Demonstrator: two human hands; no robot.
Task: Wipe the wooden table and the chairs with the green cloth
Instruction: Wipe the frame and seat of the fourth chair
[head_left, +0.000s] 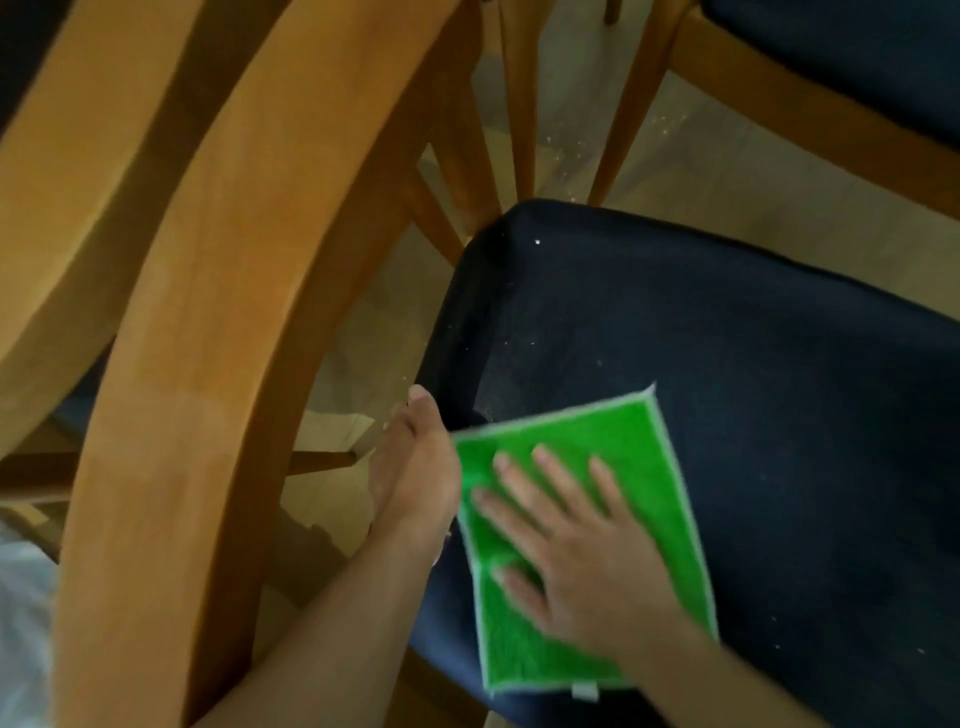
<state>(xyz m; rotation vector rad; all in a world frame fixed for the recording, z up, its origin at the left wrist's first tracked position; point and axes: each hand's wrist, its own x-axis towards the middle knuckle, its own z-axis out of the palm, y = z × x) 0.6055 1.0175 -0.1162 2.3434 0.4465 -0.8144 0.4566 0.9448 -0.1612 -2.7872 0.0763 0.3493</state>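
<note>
Both of your hands are at the near left corner of the dark blue chair seat (727, 389). Your right hand (587, 551) lies flat on the green cloth (597, 431), its fingers (519, 478) straight and spread, pressing the cloth down onto the seat rather than gripping it. The hand and cloth look blurred. The cloth is spread open on the cushion, close to the seat's left edge, with a pale border round it and a small white tag at its near corner. Your left hand (415, 467) sits just beside the cloth at the seat's left edge; its thumb points up along the cushion edge, but its fingers are hidden below the side of the seat, so you cannot tell whether they curl round it. Small pale specks dot the seat fabric ahead of the cloth. To your left, curved wooden chair backs (218, 312) fill the view. A second dark-cushioned chair (831, 62) stands at the upper right, well apart from the cloth, with pale floor (727, 171) showing between the two seats
</note>
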